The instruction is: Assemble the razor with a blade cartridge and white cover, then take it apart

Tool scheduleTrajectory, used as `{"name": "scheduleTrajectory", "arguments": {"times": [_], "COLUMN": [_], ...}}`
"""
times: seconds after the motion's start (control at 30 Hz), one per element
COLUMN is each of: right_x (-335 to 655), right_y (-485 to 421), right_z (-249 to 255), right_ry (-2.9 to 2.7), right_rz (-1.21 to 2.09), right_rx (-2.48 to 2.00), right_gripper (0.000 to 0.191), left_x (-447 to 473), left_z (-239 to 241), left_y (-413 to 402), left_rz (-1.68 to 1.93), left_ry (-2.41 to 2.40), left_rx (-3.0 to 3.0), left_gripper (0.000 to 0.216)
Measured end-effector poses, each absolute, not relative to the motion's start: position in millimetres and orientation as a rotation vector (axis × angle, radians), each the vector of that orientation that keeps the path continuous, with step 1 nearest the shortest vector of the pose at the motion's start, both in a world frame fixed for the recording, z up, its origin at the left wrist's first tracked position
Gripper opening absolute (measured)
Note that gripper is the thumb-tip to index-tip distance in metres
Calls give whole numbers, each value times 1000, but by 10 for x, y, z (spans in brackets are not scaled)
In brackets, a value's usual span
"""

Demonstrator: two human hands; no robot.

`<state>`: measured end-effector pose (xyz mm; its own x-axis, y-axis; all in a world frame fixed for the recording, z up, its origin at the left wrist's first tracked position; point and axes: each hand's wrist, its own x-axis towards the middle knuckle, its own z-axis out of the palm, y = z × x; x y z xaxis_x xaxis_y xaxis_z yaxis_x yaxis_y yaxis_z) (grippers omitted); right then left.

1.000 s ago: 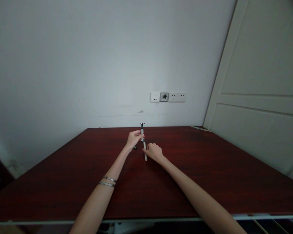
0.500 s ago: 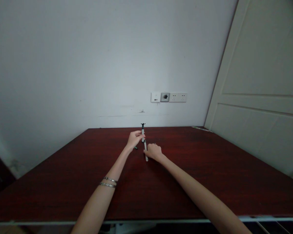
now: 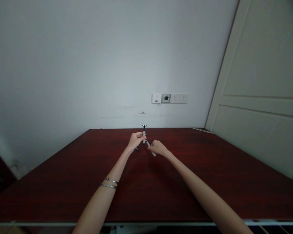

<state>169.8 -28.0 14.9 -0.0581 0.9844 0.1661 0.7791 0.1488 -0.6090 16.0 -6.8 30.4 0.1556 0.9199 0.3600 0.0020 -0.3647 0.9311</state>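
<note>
A small white tripod-like stand with a black top (image 3: 144,130) is upright near the far middle of the dark red table (image 3: 210,182). My left hand (image 3: 135,141) pinches its upper stem. My right hand (image 3: 158,148) grips one white leg (image 3: 152,153), which is swung out to the right and down. A small dark foot (image 3: 136,149) pokes out below my left hand. Two thin bracelets (image 3: 108,182) are on my left wrist.
A white wall stands behind the table, with a row of sockets (image 3: 170,98) above the stand. A cream panelled door (image 3: 261,97) runs along the right side. A pale strip (image 3: 201,130) lies at the table's far right corner.
My right hand has swung the white leg from pointing almost straight down to angling out to the right. My left hand stays on the stem.
</note>
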Motion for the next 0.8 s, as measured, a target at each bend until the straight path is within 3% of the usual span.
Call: {"name": "scheduleTrajectory", "arguments": {"times": [0.2, 0.33, 0.4, 0.6, 0.8], "right_x": [2220, 2500, 2589, 2585, 2468], "right_y": [-280, -337, -383, -583, -738], "right_z": [334, 362, 364, 397, 378], "right_ry": [-1843, -1735, -1786, -2039, -2144], "right_rz": [655, 812, 690, 120, -89], "right_rx": [-1525, -1389, -1267, -920, -871], "right_gripper": [28, 19, 19, 42, 51], "left_x": [84, 61, 68, 129, 143], "left_z": [250, 164, 122, 45, 61], "left_y": [-85, -93, -104, -191, -253], "left_rz": [1236, 1133, 1105, 1079, 1103], "left_ry": [902, 881, 872, 852, 904], "left_rx": [1591, 1686, 1733, 1907, 2127], "left_gripper": [17, 16, 18, 25, 23]}}
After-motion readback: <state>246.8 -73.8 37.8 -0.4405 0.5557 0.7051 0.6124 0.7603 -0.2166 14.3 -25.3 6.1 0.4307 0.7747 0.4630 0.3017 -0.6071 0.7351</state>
